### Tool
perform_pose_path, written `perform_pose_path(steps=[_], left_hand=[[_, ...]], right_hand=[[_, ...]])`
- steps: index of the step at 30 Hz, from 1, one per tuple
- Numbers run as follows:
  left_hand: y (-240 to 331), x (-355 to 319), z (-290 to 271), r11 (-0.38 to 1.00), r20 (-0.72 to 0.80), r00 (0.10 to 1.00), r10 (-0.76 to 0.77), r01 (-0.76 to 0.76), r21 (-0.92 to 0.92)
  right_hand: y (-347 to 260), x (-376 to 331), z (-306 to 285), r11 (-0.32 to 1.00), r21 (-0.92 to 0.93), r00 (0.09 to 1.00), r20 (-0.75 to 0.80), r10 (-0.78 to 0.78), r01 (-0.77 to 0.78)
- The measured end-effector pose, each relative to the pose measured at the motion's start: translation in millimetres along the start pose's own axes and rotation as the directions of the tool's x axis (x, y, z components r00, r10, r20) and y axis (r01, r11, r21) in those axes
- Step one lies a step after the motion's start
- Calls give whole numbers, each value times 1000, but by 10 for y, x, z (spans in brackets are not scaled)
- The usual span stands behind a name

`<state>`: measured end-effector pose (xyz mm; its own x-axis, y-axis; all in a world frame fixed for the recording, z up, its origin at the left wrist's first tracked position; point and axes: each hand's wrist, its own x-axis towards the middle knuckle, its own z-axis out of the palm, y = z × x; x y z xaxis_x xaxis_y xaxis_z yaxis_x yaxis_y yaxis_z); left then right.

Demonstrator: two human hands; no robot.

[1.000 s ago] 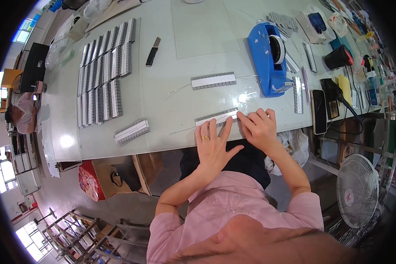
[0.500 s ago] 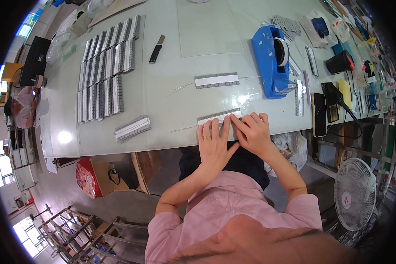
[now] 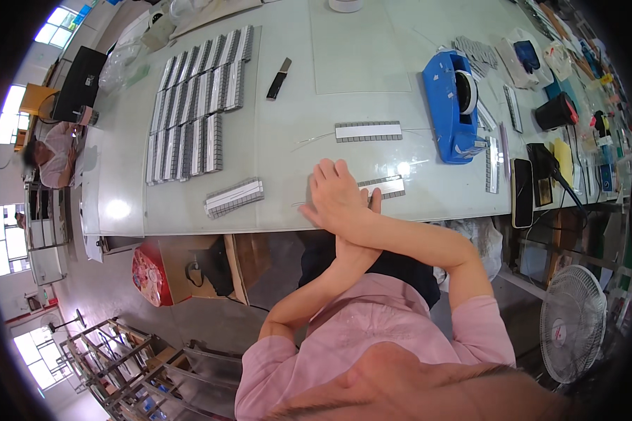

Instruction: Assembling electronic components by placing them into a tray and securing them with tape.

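Observation:
My right arm crosses over my left wrist. My right hand [image 3: 332,196] is over the left end of the near strip [image 3: 392,187], its fingers stretched out and thumb apart. That strip is grey and gridded, with a white band along its middle; its left part is hidden under my hands. Part of my left hand [image 3: 376,201] shows beyond the right wrist, with fingertips resting on the strip's lower edge; the rest is covered. A second, similar strip [image 3: 369,131] lies farther back, a thin wire trailing from its left end.
Rows of gridded strips [image 3: 196,98] fill the left side, with a small loose stack [image 3: 234,197] nearer the edge. A knife [image 3: 279,80] lies beyond. At right stand a blue tape dispenser [image 3: 442,105], a phone [image 3: 522,193] and a black cup [image 3: 551,114].
My right hand has moved left across my left wrist, from the strip's right part to its left end. The left hand stays at the strip. The whole view has shifted slightly.

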<state>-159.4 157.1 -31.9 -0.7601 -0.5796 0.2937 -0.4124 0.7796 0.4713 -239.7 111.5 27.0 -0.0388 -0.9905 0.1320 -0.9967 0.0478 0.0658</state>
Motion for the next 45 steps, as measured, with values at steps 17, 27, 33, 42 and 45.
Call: perform_pose_path(steps=[17,27,33,42,45], left_hand=[[51,91,-178,983,83,993,79,-92,157],[75,119,-173,980,77,993,91,-103,169],[111,172,-208,988,84,993,80,-91,125],[120,167,-235,976,105,992,77,-97,197],[120,166,-207,973,97,992,84,-102,207]], right_hand=[[679,-875,163,596,624,699,-107,707,-506],[674,-905,202,614,629,706,-142,694,-476],[843,-975,41,663,565,717,-171,676,-491],[2365,-1308,-776,819,325,786,-266,558,-472],[2548,-1290,-792,698,545,818,-36,574,-466]])
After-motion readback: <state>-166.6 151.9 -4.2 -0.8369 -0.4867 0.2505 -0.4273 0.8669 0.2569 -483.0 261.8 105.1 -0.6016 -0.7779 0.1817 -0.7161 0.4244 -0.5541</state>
